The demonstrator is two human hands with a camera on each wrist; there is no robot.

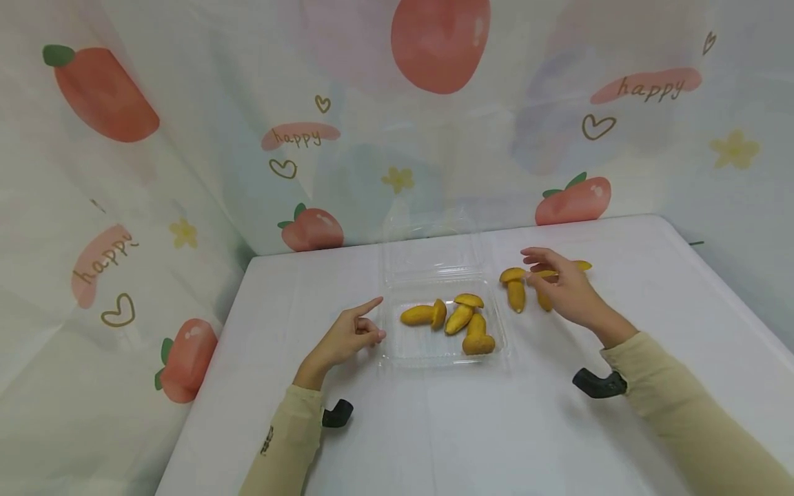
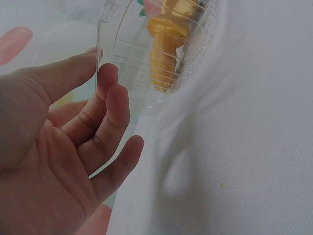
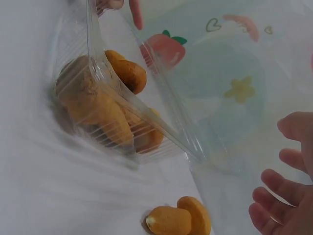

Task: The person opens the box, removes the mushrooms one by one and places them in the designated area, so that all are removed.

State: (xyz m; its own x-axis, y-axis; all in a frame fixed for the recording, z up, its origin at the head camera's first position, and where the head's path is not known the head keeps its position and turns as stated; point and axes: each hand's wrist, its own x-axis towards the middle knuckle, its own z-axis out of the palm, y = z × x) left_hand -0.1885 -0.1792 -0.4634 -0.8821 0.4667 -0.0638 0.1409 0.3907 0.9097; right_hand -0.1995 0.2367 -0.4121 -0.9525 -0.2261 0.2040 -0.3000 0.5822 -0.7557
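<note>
Three yellow mushrooms lie inside an open clear plastic clamshell box; one mushroom (image 1: 418, 315) is on its side at the left, the others at the right. My left hand (image 1: 344, 337) is at the left side of the box (image 1: 409, 351), fingertips at its rim, fingers loosely bent. In the left wrist view a mushroom (image 2: 164, 58) shows through the clear wall. My right hand (image 1: 567, 289) hovers right of the box, fingers spread and slightly bent, holding nothing. Beside it lies a mushroom (image 1: 515, 293); other mushrooms are partly hidden behind that hand.
The transparent lid (image 1: 431, 258) stands raised at the back of the box. A white cloth covers the table (image 1: 471, 427). Behind it hangs a curtain (image 1: 459, 151) printed with fruit and hearts. Black curved pieces (image 1: 598, 384) stick out at both cuffs.
</note>
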